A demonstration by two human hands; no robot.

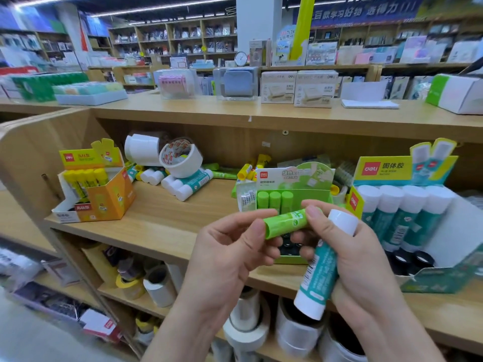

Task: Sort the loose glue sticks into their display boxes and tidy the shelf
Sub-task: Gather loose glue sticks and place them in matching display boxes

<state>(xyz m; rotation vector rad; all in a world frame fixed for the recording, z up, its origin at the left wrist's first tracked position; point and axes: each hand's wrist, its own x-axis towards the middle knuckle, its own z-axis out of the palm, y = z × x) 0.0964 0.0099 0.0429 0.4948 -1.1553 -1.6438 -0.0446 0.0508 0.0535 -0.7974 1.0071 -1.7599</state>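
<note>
Pinching the left end of the green glue stick [286, 222], the left hand [230, 246] is sharing it with the right hand [352, 257], which is also clasping a teal glue stick [317, 273]. Both sticks are hovering before the green display box [295, 176] at the front edge of the shelf [156, 226].

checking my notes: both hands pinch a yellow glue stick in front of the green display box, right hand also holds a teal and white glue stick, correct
Not quite. In the head view, the left hand and right hand pinch a green glue stick, not a yellow one. The rest holds: green display box behind it, teal and white glue stick in the right hand.
</note>
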